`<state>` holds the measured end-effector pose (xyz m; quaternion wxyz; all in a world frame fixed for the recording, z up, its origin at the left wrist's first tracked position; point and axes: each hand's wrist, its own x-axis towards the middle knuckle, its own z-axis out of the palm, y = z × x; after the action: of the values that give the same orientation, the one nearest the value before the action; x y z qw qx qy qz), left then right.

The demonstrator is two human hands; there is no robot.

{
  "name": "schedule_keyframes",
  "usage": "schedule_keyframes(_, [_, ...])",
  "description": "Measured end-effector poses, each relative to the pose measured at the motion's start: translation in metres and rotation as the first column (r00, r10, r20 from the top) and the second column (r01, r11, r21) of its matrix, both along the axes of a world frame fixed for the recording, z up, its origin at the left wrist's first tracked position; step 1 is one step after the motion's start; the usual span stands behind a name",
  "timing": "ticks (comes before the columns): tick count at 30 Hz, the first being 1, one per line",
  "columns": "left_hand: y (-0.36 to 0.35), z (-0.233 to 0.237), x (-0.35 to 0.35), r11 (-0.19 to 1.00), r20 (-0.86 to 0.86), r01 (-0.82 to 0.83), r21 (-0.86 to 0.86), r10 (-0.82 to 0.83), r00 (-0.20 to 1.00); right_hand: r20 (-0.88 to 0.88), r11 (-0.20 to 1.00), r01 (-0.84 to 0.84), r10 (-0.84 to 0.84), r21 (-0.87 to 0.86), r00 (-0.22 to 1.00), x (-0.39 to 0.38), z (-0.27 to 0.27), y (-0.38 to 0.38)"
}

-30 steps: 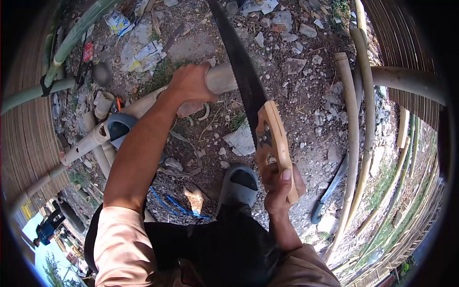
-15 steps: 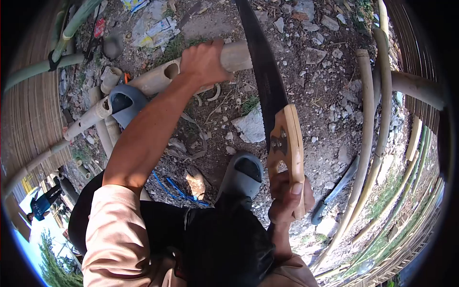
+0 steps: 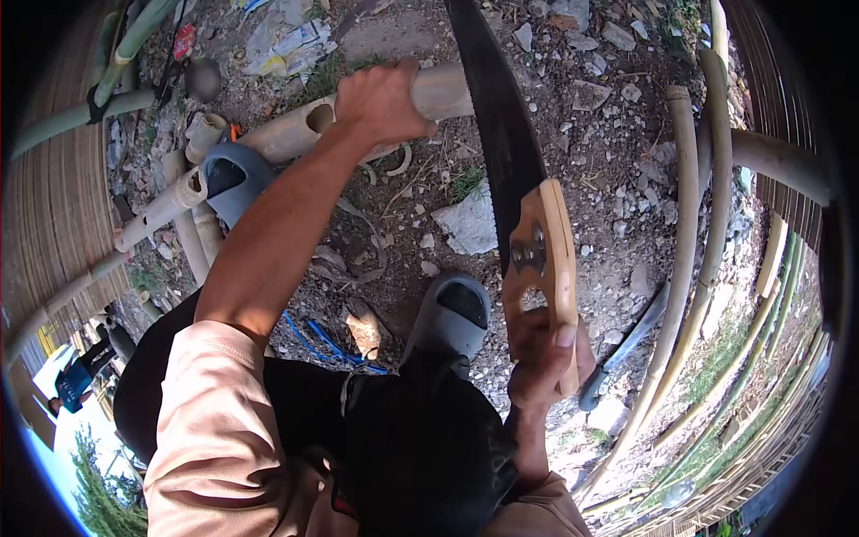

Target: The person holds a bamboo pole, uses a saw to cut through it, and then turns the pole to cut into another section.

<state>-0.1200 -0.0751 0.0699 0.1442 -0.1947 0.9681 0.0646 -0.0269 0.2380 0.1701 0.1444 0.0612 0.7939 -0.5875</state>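
My left hand (image 3: 380,103) is closed round a thick bamboo pole (image 3: 443,92), pressing down on it near its right end. The pole has a notch cut in its upper side, just left of my hand. My right hand (image 3: 548,358) grips the wooden handle of a handsaw (image 3: 506,134). Its dark toothed blade points away from me, past the pole's right end, and overlaps that end in this view. A grey slide sandal (image 3: 234,183) on my left foot is against the bamboo. The other sandal (image 3: 450,318) stands on the ground, left of the saw handle.
A long knife (image 3: 626,345) with a dark handle lies on the gravel at right, beside upright bamboo poles (image 3: 684,224). White rock (image 3: 470,224), blue cord (image 3: 327,345) and a bamboo offcut (image 3: 206,139) lie around. A person (image 3: 76,380) is far off at left.
The saw has tilted a little and its handle has shifted slightly right and up. My left hand keeps its place on the bamboo pole.
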Motion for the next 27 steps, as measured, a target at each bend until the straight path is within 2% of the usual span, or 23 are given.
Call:
schedule_keyframes(2, [0.000, -0.002, 0.000, 0.999, 0.040, -0.014, 0.032, 0.013, 0.999, -0.051, 1.000, 0.028, -0.027, 0.014, 0.998, 0.046, 0.015, 0.050])
schedule_keyframes(4, [0.002, 0.003, -0.002, 0.999, 0.066, -0.035, 0.019, 0.034, 0.997, -0.084, 0.999, 0.037, -0.034, 0.036, 0.996, 0.056, 0.018, 0.056])
schedule_keyframes(5, [0.006, 0.005, -0.001, 0.999, 0.091, -0.050, 0.017, 0.049, 0.995, -0.034, 1.000, 0.013, -0.013, -0.028, 0.999, 0.047, 0.018, 0.044])
schedule_keyframes(7, [0.006, 0.005, 0.006, 0.999, 0.068, -0.052, 0.011, 0.051, 0.996, -0.064, 0.993, -0.104, 0.101, -0.053, 0.993, 0.005, 0.002, 0.012])
schedule_keyframes(9, [0.016, 0.004, 0.000, 1.000, 0.034, -0.008, 0.021, 0.007, 0.999, -0.029, 0.990, -0.098, 0.096, -0.106, 0.995, -0.035, -0.025, -0.033])
schedule_keyframes(11, [0.012, 0.009, -0.006, 0.999, 0.130, -0.042, -0.028, 0.045, 0.990, -0.110, 0.980, -0.115, 0.097, -0.162, 0.989, -0.025, -0.020, -0.024])
schedule_keyframes(12, [0.013, 0.009, 0.000, 1.000, 0.147, -0.011, -0.024, 0.014, 0.989, -0.180, 0.973, -0.167, 0.137, -0.161, 0.974, -0.001, -0.024, 0.004])
schedule_keyframes(13, [0.012, 0.006, -0.001, 1.000, 0.122, -0.024, -0.014, 0.025, 0.992, -0.235, 0.980, -0.143, 0.107, -0.139, 0.966, 0.024, -0.016, 0.026])
schedule_keyframes(14, [0.010, 0.002, -0.009, 0.999, 0.091, -0.044, -0.007, 0.044, 0.995, -0.203, 0.974, -0.104, 0.062, -0.203, 0.977, 0.048, -0.010, 0.052])
schedule_keyframes(15, [0.010, 0.001, -0.013, 0.999, 0.096, -0.035, -0.022, 0.037, 0.995, -0.140, 0.983, -0.075, 0.052, -0.166, 0.989, 0.053, 0.004, 0.062])
schedule_keyframes(17, [0.015, 0.002, -0.008, 0.993, 0.098, -0.102, -0.062, 0.107, 0.989, -0.188, 0.970, -0.083, 0.040, -0.227, 0.981, 0.057, -0.011, 0.062])
schedule_keyframes(18, [0.011, -0.005, -0.002, 0.997, 0.022, -0.035, -0.066, 0.037, 0.999, -0.196, 0.980, -0.077, 0.041, -0.182, 0.980, 0.034, -0.011, 0.039])
schedule_keyframes(19, [0.012, -0.006, -0.003, 0.997, 0.022, -0.045, -0.070, 0.046, 0.999, -0.242, 0.986, -0.064, 0.025, -0.154, 0.970, 0.020, -0.029, 0.017])
schedule_keyframes(20, [0.012, -0.005, -0.002, 0.997, 0.033, -0.044, -0.060, 0.046, 0.998, -0.175, 0.979, -0.077, 0.044, -0.188, 0.984, -0.002, -0.033, -0.005])
schedule_keyframes(21, [0.011, -0.004, -0.003, 0.997, 0.038, -0.049, -0.055, 0.051, 0.998, -0.176, 0.975, -0.093, 0.057, -0.200, 0.983, -0.010, -0.034, -0.007])
schedule_keyframes(23, [0.015, 0.006, -0.003, 0.993, 0.128, -0.086, -0.082, 0.096, 0.987, -0.057, 0.974, -0.080, 0.070, -0.212, 0.996, -0.010, -0.029, -0.008])
schedule_keyframes(24, [0.014, 0.006, -0.003, 0.997, 0.161, -0.054, -0.060, 0.063, 0.985, -0.122, 0.970, -0.065, 0.036, -0.236, 0.992, 0.013, -0.034, 0.011])
schedule_keyframes(25, [0.011, 0.006, -0.010, 0.999, 0.161, -0.034, -0.042, 0.041, 0.986, -0.108, 0.983, -0.086, 0.069, -0.161, 0.992, 0.043, -0.028, 0.038])
schedule_keyframes(27, [0.007, 0.004, -0.009, 0.999, 0.165, -0.038, -0.029, 0.043, 0.985, -0.057, 0.989, -0.030, 0.022, -0.144, 0.998, 0.077, -0.010, 0.065])
